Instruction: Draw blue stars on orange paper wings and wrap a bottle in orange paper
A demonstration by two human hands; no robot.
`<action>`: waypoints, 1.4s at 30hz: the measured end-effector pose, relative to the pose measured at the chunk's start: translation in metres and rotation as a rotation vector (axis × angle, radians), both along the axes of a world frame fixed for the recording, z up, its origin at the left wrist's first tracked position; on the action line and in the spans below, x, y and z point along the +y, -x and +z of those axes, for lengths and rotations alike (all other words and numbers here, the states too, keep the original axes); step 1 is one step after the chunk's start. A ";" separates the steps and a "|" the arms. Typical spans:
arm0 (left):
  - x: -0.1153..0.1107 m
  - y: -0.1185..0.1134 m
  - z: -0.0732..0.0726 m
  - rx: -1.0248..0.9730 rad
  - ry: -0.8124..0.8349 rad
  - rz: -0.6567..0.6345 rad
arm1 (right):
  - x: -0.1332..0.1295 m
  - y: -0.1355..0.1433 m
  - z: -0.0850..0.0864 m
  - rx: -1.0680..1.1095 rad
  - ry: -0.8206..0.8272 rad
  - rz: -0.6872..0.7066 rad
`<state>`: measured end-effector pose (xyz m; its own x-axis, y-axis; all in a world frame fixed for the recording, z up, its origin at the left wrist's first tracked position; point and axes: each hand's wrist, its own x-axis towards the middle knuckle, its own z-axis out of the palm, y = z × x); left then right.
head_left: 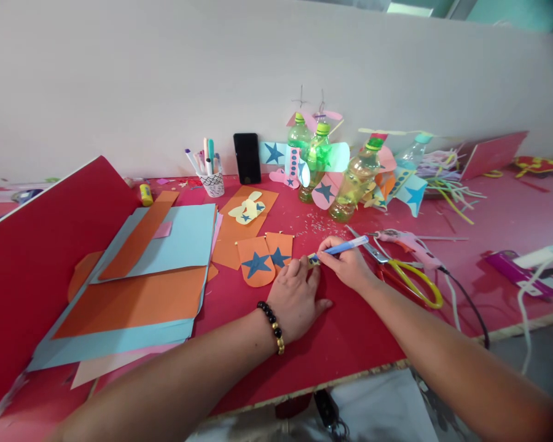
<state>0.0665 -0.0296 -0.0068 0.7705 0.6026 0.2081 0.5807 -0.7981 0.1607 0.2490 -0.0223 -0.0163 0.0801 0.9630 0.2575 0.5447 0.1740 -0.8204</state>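
Note:
My right hand grips a blue marker pen near its lower end, the tip down on a small pale-yellow paper piece with dark marks. My left hand lies on the red tabletop, thumb apart, its fingertips pressing on that piece and partly hiding it. Just left of my fingers are two orange paper shapes bearing dark-blue stars. Behind them, pale-yellow cut-outs with small stars rest on an orange sheet.
Large scissors and a pink glue gun with a cord lie right of my right hand. Decorated plastic bottles stand behind. Leftward are stacked coloured sheets, a pen cup, a glue stick and a black phone.

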 end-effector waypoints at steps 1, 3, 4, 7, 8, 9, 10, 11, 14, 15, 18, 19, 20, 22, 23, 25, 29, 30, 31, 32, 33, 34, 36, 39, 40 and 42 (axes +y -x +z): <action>0.000 0.000 0.000 -0.003 0.000 -0.001 | 0.000 0.000 0.000 0.002 -0.001 0.010; 0.000 0.000 -0.001 -0.006 -0.003 -0.001 | 0.000 0.000 0.000 0.010 0.012 0.031; 0.000 0.000 -0.001 -0.005 -0.004 -0.001 | 0.000 0.000 0.000 0.014 0.021 0.038; 0.000 0.000 0.000 0.006 0.001 0.000 | -0.001 -0.001 0.000 0.015 0.022 0.028; 0.000 0.000 0.000 0.009 0.004 0.001 | -0.001 0.000 0.000 0.012 0.012 0.021; 0.000 0.000 0.001 0.012 0.007 0.002 | -0.001 0.000 0.000 0.007 0.003 0.019; 0.000 0.000 0.002 0.013 0.009 0.003 | -0.001 0.000 0.000 0.004 -0.003 0.021; 0.000 0.000 0.002 0.013 0.011 0.005 | -0.001 0.000 0.000 0.004 -0.002 0.027; 0.000 -0.001 0.002 0.010 0.013 0.010 | -0.001 -0.001 -0.001 0.008 0.023 0.034; 0.000 -0.001 0.002 0.007 0.012 0.013 | -0.001 -0.001 -0.002 0.009 0.026 0.028; 0.000 -0.001 0.000 0.000 0.010 0.021 | 0.000 -0.001 -0.002 0.010 0.017 0.014; 0.000 -0.001 -0.001 -0.003 0.009 0.022 | 0.000 -0.001 -0.001 0.012 0.012 0.017; 0.000 -0.001 -0.002 -0.004 0.009 0.022 | 0.000 0.000 0.000 0.016 0.009 0.024; 0.000 -0.001 -0.003 -0.006 0.008 0.021 | 0.000 0.001 0.002 0.019 0.011 0.043; 0.000 -0.001 -0.003 -0.007 0.005 0.020 | 0.000 0.001 0.003 0.019 0.014 0.050; 0.000 0.000 -0.003 -0.007 -0.003 0.017 | -0.001 0.001 0.003 0.018 0.023 0.055; 0.000 0.000 -0.003 -0.003 -0.006 0.018 | -0.001 0.000 0.002 0.006 0.009 0.024; 0.000 0.000 -0.002 -0.003 -0.002 0.018 | -0.001 -0.001 0.001 0.002 0.001 0.020; 0.000 0.000 -0.002 -0.003 0.002 0.017 | -0.001 -0.001 0.001 -0.001 -0.004 0.022; 0.000 0.000 -0.002 -0.003 0.006 0.015 | 0.000 0.000 0.001 -0.002 -0.008 0.027; 0.000 0.000 -0.002 -0.004 0.010 0.013 | 0.000 0.000 0.001 0.000 -0.009 0.035; 0.000 0.000 -0.001 -0.002 0.014 0.011 | 0.000 0.000 0.002 0.004 -0.006 0.042; 0.000 0.000 -0.001 0.005 0.016 0.012 | -0.001 0.001 0.003 0.011 0.009 0.050; 0.000 0.000 -0.001 0.009 0.012 0.016 | -0.002 0.001 0.004 0.018 0.036 0.060; 0.000 0.000 -0.001 0.007 0.011 0.016 | -0.002 0.001 0.004 0.018 0.042 0.061; -0.001 0.000 -0.001 0.001 0.008 0.015 | -0.002 0.000 0.003 0.015 0.041 0.051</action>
<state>0.0668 -0.0303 -0.0080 0.7612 0.6160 0.2026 0.5932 -0.7877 0.1662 0.2489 -0.0245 -0.0128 0.0343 0.9756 0.2169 0.5237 0.1673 -0.8353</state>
